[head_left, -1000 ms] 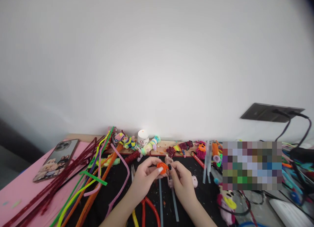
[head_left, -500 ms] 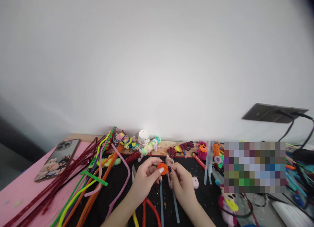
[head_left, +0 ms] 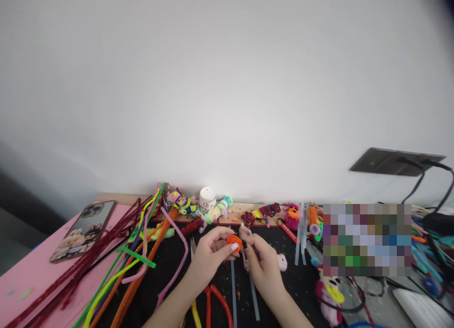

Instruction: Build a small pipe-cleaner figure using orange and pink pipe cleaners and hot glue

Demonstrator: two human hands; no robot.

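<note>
A small round orange piece (head_left: 233, 243), which looks like coiled pipe cleaner, is held up between both hands over the black mat (head_left: 220, 290). My left hand (head_left: 214, 250) pinches it from the left, thumb across its front. My right hand (head_left: 258, 257) grips its right edge with thumb and forefinger. Behind the right fingers is a pale pink fuzzy piece (head_left: 245, 231), partly hidden. Two glue sticks (head_left: 254, 297) lie below the hands. Red-handled pliers (head_left: 220, 302) and a yellow-handled tool (head_left: 196, 314) lie beside my left forearm.
Loose pipe cleaners (head_left: 133, 271) spread across the left, near a phone (head_left: 85, 231) on the pink surface (head_left: 42, 276). Pipe-cleaner figures and a paper cup (head_left: 207, 198) line the wall. Cables hang from a socket (head_left: 393, 162) at right.
The orange piece has turned slightly between my fingers and looks narrower. Both hands stay in nearly the same place.
</note>
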